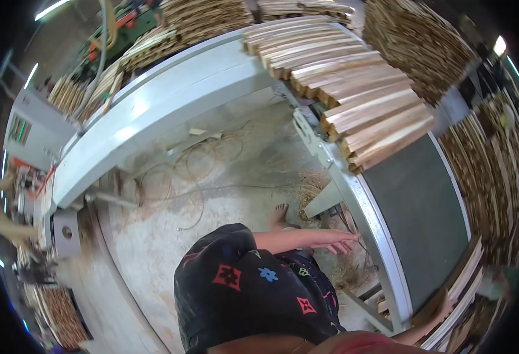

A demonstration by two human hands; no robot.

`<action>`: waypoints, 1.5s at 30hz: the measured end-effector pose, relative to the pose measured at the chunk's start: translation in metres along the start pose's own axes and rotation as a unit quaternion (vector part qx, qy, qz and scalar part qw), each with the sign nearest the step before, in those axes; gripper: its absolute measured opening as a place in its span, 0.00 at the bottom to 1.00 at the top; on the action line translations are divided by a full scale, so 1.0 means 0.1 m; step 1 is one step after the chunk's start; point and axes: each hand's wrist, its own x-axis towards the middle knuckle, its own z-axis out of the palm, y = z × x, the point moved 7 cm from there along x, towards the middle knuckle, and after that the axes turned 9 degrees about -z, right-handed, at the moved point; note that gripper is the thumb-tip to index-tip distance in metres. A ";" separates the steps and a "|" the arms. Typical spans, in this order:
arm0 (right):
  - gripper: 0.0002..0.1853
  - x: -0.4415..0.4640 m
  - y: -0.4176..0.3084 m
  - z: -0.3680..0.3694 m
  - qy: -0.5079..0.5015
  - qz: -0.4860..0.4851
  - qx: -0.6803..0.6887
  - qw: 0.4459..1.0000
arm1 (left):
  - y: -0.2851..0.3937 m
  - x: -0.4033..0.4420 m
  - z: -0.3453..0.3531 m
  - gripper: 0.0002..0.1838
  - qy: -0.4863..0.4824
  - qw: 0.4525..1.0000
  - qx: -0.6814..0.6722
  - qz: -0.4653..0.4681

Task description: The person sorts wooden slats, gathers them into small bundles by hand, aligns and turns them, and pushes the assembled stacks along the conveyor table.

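Observation:
My left hand (337, 241) is extended beside the metal edge of the conveyor table (363, 215), its fingers stretched out and nothing held in them. At the lower right, my right hand (446, 309) is closed on wooden strips (463, 295), just past the near end of the dark belt (416, 218); its fingertips are partly hidden. A row of wooden pieces (360, 97) lies side by side across the far part of the belt and the light machine surface.
A long light metal beam (153, 112) curves from the machine at left. Stacked wood (489, 171) lines the right side, with more piles (416, 44) behind. Below lie a thin hose (200, 190) and shavings (311, 192) on the floor.

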 end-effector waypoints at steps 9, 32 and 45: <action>0.58 -0.46 -0.21 -0.09 -0.158 -0.288 -0.070 0.942 | -0.01 -0.23 -0.15 0.40 0.039 0.998 -0.024 0.039; 0.54 -3.67 -1.74 -1.20 -0.015 -0.179 0.359 0.916 | 0.36 0.48 1.48 0.55 -0.233 0.935 -0.256 -0.076; 0.31 -3.54 -1.60 -0.59 -0.126 -0.070 0.617 0.774 | 0.37 0.46 1.17 0.46 -0.235 0.928 -0.280 -0.071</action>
